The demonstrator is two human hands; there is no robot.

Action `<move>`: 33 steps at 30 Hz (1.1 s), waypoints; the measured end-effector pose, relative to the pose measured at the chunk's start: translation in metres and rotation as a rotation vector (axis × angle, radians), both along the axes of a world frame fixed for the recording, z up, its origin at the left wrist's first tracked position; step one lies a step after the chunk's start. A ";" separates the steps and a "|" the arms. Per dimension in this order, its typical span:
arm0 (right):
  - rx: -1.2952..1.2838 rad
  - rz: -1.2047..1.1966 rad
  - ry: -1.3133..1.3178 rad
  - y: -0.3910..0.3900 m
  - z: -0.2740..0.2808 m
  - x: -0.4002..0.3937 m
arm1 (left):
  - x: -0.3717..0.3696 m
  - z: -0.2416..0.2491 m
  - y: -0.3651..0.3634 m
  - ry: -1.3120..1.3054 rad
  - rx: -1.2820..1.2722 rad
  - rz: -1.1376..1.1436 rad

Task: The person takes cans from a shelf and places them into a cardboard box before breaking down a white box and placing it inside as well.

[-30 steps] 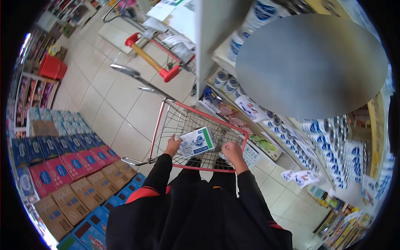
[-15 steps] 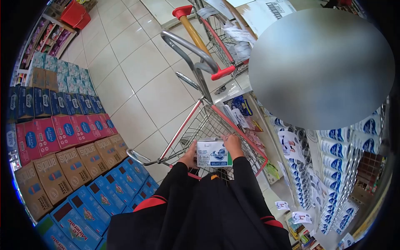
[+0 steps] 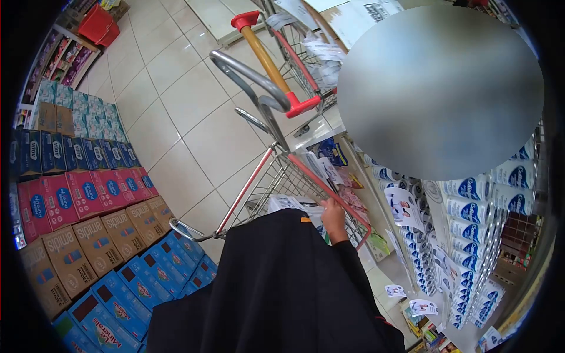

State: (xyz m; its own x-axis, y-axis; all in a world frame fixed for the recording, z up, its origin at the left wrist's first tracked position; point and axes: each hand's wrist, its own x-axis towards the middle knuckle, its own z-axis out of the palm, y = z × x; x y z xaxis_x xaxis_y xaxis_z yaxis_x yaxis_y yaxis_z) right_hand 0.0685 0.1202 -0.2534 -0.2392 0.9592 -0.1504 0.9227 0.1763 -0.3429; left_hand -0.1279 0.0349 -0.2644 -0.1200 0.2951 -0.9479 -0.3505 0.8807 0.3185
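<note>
A white carton (image 3: 288, 203) with a printed face lies in the wire shopping cart (image 3: 271, 182) in front of me, its lower part hidden by my black garment. My right hand (image 3: 333, 220) has its fingers curled at the carton's right side, close to the cart's red-edged rim. How much of the carton lies in that grip is partly hidden. My left hand is out of sight behind the black cloth.
Stacked drink cartons (image 3: 88, 247) line the left side. To the right, rows of white-and-blue cans (image 3: 468, 235) fill a shelf, with a blurred oval above. A second cart with a yellow bar (image 3: 265, 56) stands ahead. Red baskets (image 3: 99, 25) sit far left.
The black garment has come up over the lower carton and my left hand, which was visible on the carton's left side before. My right hand stays at its right side. The view shifts slightly.
</note>
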 end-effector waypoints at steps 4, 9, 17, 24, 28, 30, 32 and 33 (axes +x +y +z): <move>-0.031 -0.109 0.138 -0.024 0.039 0.008 | 0.016 0.019 -0.023 0.278 0.108 -0.095; 0.108 -0.035 0.310 -0.063 0.091 0.006 | 0.025 0.073 -0.035 0.514 0.167 -0.283; 0.386 -0.086 0.379 -0.109 0.200 0.046 | 0.031 0.109 -0.086 0.101 0.125 -0.120; 0.697 -0.140 0.323 -0.137 0.244 0.129 | 0.141 0.190 -0.077 -0.029 0.458 -0.010; 0.827 -0.155 0.401 -0.149 0.221 0.164 | 0.182 0.156 -0.082 -0.224 0.688 -0.045; 0.782 -0.156 0.440 -0.158 0.196 0.179 | 0.192 0.116 -0.082 -0.262 0.701 -0.091; 0.620 -0.204 0.475 -0.168 0.161 0.191 | 0.202 0.077 -0.087 -0.243 0.722 -0.129; 0.566 -0.238 0.470 -0.176 0.143 0.195 | 0.201 0.047 -0.100 -0.221 0.866 -0.160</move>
